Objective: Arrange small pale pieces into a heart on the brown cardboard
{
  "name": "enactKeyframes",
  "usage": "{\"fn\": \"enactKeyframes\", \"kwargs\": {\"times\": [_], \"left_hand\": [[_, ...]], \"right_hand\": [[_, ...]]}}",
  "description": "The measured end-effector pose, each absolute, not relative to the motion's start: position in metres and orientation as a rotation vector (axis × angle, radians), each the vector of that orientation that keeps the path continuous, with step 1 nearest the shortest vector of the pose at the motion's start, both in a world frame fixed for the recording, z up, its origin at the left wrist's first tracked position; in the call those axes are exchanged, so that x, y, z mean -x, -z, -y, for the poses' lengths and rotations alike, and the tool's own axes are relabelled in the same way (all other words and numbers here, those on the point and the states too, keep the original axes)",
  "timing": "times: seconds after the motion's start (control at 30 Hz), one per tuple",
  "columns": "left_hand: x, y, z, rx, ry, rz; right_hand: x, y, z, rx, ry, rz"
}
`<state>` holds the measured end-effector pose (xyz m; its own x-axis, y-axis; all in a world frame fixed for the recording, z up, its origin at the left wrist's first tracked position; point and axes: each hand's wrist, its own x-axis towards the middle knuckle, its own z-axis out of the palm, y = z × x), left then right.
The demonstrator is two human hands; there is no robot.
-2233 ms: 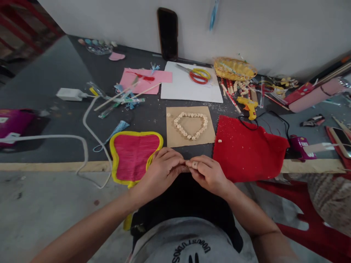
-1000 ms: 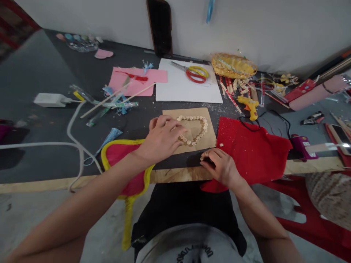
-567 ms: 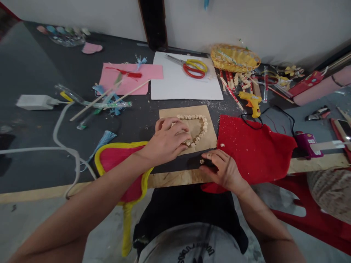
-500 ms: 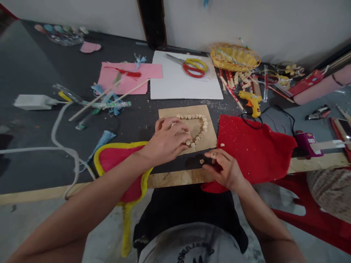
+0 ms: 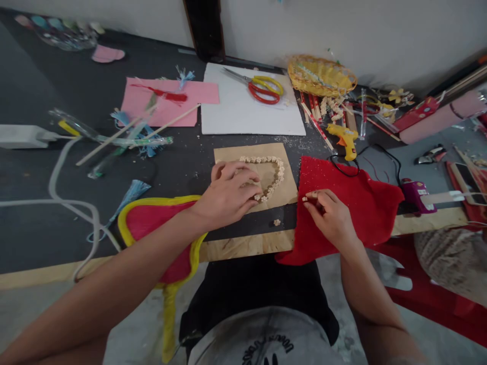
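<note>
My left hand (image 5: 234, 190) rests palm down on the left part of a brown cardboard sheet (image 5: 224, 152), fingers slightly bent and apart. It covers part of a curved row of small cream flower-shaped pieces (image 5: 280, 170) on the cardboard. Whether anything lies under its fingers cannot be seen. My right hand (image 5: 333, 215) is over a red cloth (image 5: 365, 208), thumb and forefinger closed about a small cream flower piece (image 5: 305, 199) at the cloth's left edge. Another flower piece (image 5: 277, 222) lies on the dark table below the cardboard.
Scissors (image 5: 262, 90) lie on a white board (image 5: 216, 119). A yellow glue gun (image 5: 346, 139), sticks and a wicker basket (image 5: 292, 76) are at the back right. A pink-and-yellow fabric piece (image 5: 142, 220) overhangs the front edge; a white cable (image 5: 57, 172) runs at left.
My right hand has moved right and slightly up, from beside the loose flower piece on the table to the one on the red cloth. My left hand stays on the cardboard. The view shifted slightly.
</note>
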<state>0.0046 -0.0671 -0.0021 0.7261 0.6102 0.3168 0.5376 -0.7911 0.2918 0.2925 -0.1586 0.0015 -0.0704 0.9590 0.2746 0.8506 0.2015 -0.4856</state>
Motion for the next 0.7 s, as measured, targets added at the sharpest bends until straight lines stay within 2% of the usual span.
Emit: {"fn": "enactKeyframes", "kwargs": {"times": [0.13, 0.33, 0.7], "left_hand": [[-0.004, 0.000, 0.067, -2.756, -0.557, -0.906], [-0.004, 0.001, 0.067, -2.733, -0.595, -0.912], [-0.007, 0.002, 0.068, -2.737, -0.698, -0.897]], "right_hand": [[-0.290, -0.007, 0.158, 1.639, -0.292, 1.932], [-0.286, -0.015, 0.159, 1.592, -0.524, 2.003], [-0.279, -0.018, 0.152, 1.556, -0.479, 2.237]]}}
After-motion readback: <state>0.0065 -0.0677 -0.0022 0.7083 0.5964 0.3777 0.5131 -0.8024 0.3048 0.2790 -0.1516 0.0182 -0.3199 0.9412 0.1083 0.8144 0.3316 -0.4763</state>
